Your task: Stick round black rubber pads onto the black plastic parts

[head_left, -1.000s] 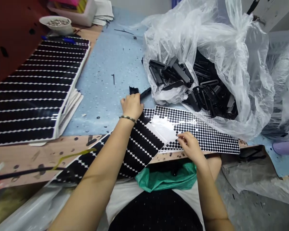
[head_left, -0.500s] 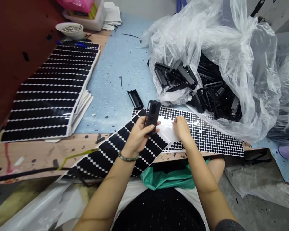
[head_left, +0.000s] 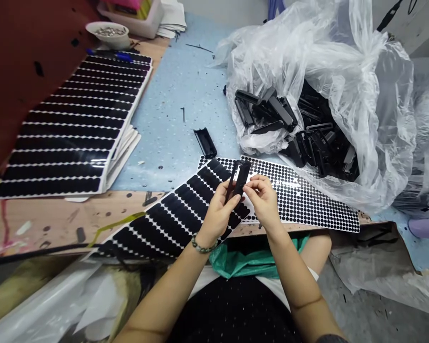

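- At far left, a stack of printed sheets (head_left: 67, 128), black scalloped bands on white, lies on the table's wooden edge and blue surface (head_left: 164, 133), well apart from the hands.
- Next, a slanted banded sheet (head_left: 171, 214) runs along the near edge and reaches under the hands; best not to lean on it.
- Above its far end, a loose black part (head_left: 205, 143), hollow like a shallow trough, rests near the hands.
- The left hand (head_left: 217, 214) grasps the lower end of a held black part (head_left: 241, 178), thumb on the near side. The part is raised above the sheets, tilted, far end up. A firm grip low down seems right, as it leaves the upper face free.
- The right hand (head_left: 265, 202) is curled, thumb and forefinger drawn together at the part's right side. Whether they pinch anything small, I cannot tell. Light fingertip work, square to the edge, would likely serve best while the left hand steadies.
- Further right, a dotted sheet (head_left: 307, 195) lies partly under a clear plastic bag (head_left: 364, 109) full of similar black parts (head_left: 279, 109).
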{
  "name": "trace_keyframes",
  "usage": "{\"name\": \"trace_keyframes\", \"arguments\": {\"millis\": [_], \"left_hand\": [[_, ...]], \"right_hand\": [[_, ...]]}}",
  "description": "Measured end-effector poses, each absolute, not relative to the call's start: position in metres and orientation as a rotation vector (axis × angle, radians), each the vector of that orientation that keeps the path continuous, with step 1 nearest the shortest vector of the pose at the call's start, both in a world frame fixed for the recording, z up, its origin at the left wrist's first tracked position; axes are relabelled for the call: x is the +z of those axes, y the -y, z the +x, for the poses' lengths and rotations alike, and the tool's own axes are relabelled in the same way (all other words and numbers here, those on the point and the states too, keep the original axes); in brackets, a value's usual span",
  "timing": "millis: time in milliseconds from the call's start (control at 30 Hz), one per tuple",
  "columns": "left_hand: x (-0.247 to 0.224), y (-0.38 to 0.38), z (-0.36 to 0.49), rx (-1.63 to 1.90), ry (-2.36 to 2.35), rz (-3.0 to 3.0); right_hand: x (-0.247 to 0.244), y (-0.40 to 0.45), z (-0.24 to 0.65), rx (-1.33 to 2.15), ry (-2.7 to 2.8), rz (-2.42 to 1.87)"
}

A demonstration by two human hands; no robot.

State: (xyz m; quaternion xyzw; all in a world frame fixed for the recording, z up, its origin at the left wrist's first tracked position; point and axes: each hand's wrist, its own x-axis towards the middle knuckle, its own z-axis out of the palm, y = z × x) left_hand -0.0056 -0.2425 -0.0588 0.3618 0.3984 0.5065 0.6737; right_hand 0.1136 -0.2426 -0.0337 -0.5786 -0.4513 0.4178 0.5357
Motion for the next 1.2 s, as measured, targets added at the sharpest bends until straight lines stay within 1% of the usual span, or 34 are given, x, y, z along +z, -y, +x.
{"name": "trace_keyframes", "arguments": {"millis": [300, 433, 567, 633, 700, 767, 867, 1000, 1200], "left_hand": [[-0.070, 0.246, -0.011, 1.163, -1.001, 0.990], [-0.069, 0.238, -0.028, 1.163, -1.025, 0.973], [-0.070, 0.216, -0.043, 1.217, -1.107, 0.852], [-0.073, 0.206, -0.045, 1.181, -1.172, 0.806], [-0.076, 0.199, -0.044, 1.123, -1.221, 0.766], [-0.078, 0.195, -0.042, 1.094, -1.244, 0.734], [-0.075, 0.197, -0.042, 1.084, -1.224, 0.715], [-0.063, 0.207, -0.045, 0.996, -1.106, 0.721], [-0.044, 0.221, -0.042, 0.910, -0.979, 0.768]], "right_hand": [[-0.042, 0.243, 0.107, 0.890, 1.174, -1.498], [-0.053, 0.227, 0.108, 0.953, 1.193, -1.609], [-0.061, 0.201, 0.103, 0.838, 1.425, -1.782], [-0.062, 0.194, 0.097, 0.767, 1.604, -1.843], [-0.062, 0.192, 0.093, 0.736, 1.769, -1.793], [-0.062, 0.196, 0.094, 0.757, 1.822, -1.655], [-0.060, 0.203, 0.106, 0.870, 1.653, -1.496], [-0.049, 0.207, 0.123, 0.973, 1.400, -1.400], [-0.030, 0.210, 0.131, 1.028, 1.402, -1.301]]}}
